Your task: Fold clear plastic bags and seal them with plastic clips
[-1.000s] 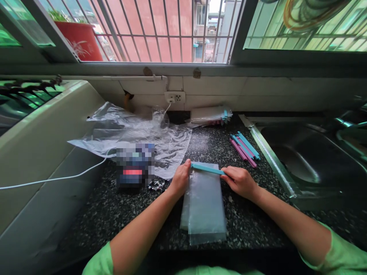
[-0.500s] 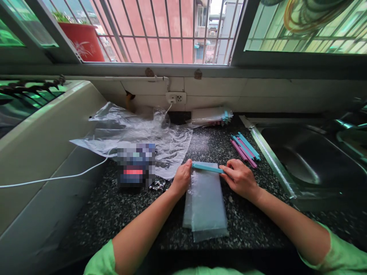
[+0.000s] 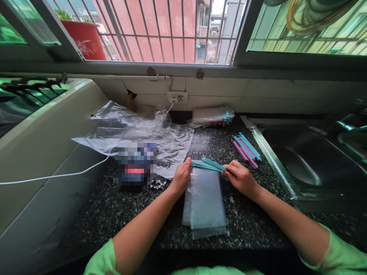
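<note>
As the left hand (image 3: 181,175) pinches the bag (image 3: 207,202) mid-frame, apparently for steadiness, the clip (image 3: 213,163) spans its top. Right hand (image 3: 239,175) pinches the clip's end

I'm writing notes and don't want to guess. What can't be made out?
Head view: an item is masked by pixelation.
Head view: the left hand hides most of its fingers, so their grip is unclear.
Head view: the clear bags can't be counted; the top one overlaps others.
Head view: small shiny pieces, too small to identify.
Head view: the coil at the window is cut off by the top edge.
</note>
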`<act>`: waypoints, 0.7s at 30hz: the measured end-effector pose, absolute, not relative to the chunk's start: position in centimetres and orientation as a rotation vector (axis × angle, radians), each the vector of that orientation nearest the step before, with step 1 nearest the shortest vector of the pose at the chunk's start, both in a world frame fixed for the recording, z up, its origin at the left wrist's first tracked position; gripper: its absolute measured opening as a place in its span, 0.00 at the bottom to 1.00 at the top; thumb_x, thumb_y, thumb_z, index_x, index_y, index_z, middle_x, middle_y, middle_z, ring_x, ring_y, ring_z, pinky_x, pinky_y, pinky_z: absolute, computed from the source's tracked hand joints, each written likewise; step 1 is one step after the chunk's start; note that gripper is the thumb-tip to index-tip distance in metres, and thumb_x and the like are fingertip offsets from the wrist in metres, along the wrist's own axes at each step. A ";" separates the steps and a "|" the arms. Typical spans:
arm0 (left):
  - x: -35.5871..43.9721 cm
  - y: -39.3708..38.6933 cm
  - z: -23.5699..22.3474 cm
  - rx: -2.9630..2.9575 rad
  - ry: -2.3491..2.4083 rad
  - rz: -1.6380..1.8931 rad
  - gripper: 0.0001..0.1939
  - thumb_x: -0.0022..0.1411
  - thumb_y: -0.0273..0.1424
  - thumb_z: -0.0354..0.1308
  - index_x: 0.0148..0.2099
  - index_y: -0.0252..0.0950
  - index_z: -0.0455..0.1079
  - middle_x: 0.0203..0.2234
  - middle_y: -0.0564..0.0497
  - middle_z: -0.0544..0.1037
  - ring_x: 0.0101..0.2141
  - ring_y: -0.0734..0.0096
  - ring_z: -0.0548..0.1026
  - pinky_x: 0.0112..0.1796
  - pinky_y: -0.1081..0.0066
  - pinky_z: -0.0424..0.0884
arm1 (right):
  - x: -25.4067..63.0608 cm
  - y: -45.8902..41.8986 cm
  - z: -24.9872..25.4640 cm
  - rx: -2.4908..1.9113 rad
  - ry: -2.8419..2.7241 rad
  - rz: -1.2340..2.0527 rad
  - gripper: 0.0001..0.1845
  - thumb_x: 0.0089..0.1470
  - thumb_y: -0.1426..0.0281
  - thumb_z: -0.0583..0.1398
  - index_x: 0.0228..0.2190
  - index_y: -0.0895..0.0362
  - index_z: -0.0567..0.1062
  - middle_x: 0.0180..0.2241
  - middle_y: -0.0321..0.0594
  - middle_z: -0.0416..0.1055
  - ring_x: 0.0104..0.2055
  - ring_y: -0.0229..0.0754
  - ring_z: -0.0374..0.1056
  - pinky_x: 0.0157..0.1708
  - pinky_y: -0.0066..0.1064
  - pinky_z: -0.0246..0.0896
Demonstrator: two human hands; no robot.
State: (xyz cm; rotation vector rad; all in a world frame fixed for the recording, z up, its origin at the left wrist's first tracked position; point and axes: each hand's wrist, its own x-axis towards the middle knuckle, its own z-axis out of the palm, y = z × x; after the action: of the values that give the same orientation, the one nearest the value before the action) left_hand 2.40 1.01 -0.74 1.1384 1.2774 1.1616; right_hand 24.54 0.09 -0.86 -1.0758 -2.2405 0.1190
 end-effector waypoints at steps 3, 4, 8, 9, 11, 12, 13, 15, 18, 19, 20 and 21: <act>2.4 1.1 -0.7 1.142 1.300 1.189 0.18 0.54 0.43 0.48 0.18 0.40 0.53 0.16 0.54 0.57 0.24 0.71 0.59 0.26 0.73 0.59 | 24.7 0.2 -0.7 -1.053 -2.192 0.118 0.07 0.56 0.70 0.53 0.34 0.56 0.70 0.25 0.38 0.63 0.27 0.37 0.63 0.28 0.28 0.63; 2.3 1.1 -0.7 1.138 1.307 1.199 0.18 0.54 0.43 0.48 0.18 0.40 0.54 0.16 0.54 0.57 0.24 0.71 0.59 0.27 0.73 0.59 | 24.8 0.3 -0.7 -1.047 -2.177 0.110 0.07 0.56 0.70 0.53 0.33 0.57 0.70 0.25 0.38 0.64 0.27 0.37 0.63 0.28 0.28 0.63; 2.2 1.3 -0.5 1.113 1.312 1.209 0.18 0.54 0.43 0.48 0.18 0.40 0.54 0.16 0.54 0.58 0.24 0.71 0.58 0.27 0.73 0.60 | 25.3 0.4 -0.5 -1.008 -2.099 0.065 0.07 0.55 0.71 0.54 0.35 0.57 0.70 0.27 0.40 0.68 0.29 0.39 0.67 0.28 0.30 0.65; 2.1 1.4 -0.4 1.107 1.313 1.206 0.18 0.54 0.43 0.49 0.18 0.40 0.54 0.16 0.54 0.58 0.23 0.72 0.58 0.27 0.73 0.59 | 25.5 0.4 -0.5 -0.997 -2.076 0.054 0.07 0.55 0.71 0.54 0.35 0.57 0.71 0.28 0.41 0.70 0.30 0.39 0.68 0.30 0.30 0.65; 1.9 1.4 -0.3 1.097 1.324 1.200 0.19 0.54 0.43 0.49 0.18 0.40 0.53 0.16 0.54 0.57 0.23 0.72 0.57 0.27 0.73 0.59 | 25.7 0.3 -0.3 -0.994 -2.026 0.051 0.07 0.54 0.71 0.55 0.35 0.57 0.71 0.30 0.42 0.72 0.32 0.41 0.70 0.31 0.31 0.66; 1.8 1.4 -0.3 1.090 1.336 1.200 0.19 0.54 0.44 0.49 0.18 0.40 0.53 0.16 0.54 0.57 0.23 0.72 0.56 0.27 0.73 0.58 | 25.7 0.3 -0.3 -1.006 -2.001 0.072 0.07 0.53 0.71 0.56 0.35 0.57 0.72 0.30 0.42 0.73 0.31 0.41 0.70 0.30 0.31 0.67; 1.7 1.5 -0.3 1.084 1.349 1.202 0.19 0.54 0.44 0.49 0.18 0.40 0.53 0.16 0.54 0.57 0.23 0.72 0.57 0.27 0.72 0.58 | 25.7 0.2 -0.2 -1.025 -1.974 0.118 0.07 0.53 0.70 0.56 0.34 0.57 0.72 0.30 0.42 0.73 0.30 0.40 0.70 0.29 0.31 0.67; 1.5 1.5 -0.4 1.068 1.374 1.218 0.19 0.53 0.45 0.49 0.18 0.39 0.54 0.16 0.54 0.58 0.24 0.71 0.58 0.28 0.72 0.59 | 25.6 0.0 0.0 -1.064 -1.898 0.279 0.07 0.53 0.69 0.56 0.34 0.57 0.72 0.28 0.41 0.73 0.26 0.38 0.70 0.25 0.30 0.67; 1.4 1.7 -0.9 1.026 1.359 1.246 0.20 0.51 0.48 0.50 0.19 0.39 0.57 0.16 0.54 0.61 0.25 0.71 0.61 0.30 0.72 0.60 | 25.3 -0.3 0.3 -1.094 -1.746 0.547 0.09 0.53 0.65 0.56 0.34 0.57 0.71 0.25 0.38 0.72 0.22 0.36 0.68 0.22 0.28 0.67; 1.4 1.8 -1.0 1.001 1.345 1.254 0.21 0.50 0.50 0.51 0.19 0.38 0.57 0.16 0.55 0.62 0.25 0.71 0.62 0.30 0.72 0.61 | 25.2 -0.4 0.4 -1.100 -1.696 0.615 0.10 0.52 0.64 0.57 0.34 0.57 0.71 0.23 0.37 0.72 0.22 0.36 0.68 0.23 0.29 0.67; 1.4 1.8 -1.2 0.973 1.336 1.262 0.22 0.49 0.51 0.51 0.19 0.38 0.57 0.16 0.55 0.62 0.25 0.71 0.62 0.30 0.72 0.61 | 25.1 -0.4 0.5 -1.104 -1.651 0.676 0.10 0.51 0.64 0.58 0.34 0.56 0.71 0.22 0.36 0.72 0.22 0.37 0.69 0.24 0.29 0.68; 1.5 1.9 -1.3 0.944 1.336 1.270 0.23 0.48 0.52 0.51 0.19 0.38 0.57 0.16 0.55 0.62 0.25 0.71 0.63 0.30 0.72 0.62 | 25.1 -0.5 0.5 -1.103 -1.610 0.732 0.10 0.51 0.64 0.58 0.34 0.56 0.71 0.22 0.36 0.72 0.23 0.37 0.69 0.25 0.30 0.68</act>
State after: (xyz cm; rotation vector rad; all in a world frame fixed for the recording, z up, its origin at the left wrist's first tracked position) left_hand 1.46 1.88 -1.30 0.9441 1.3355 1.2704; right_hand 25.09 -0.45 0.45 -1.1029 -1.6104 0.7322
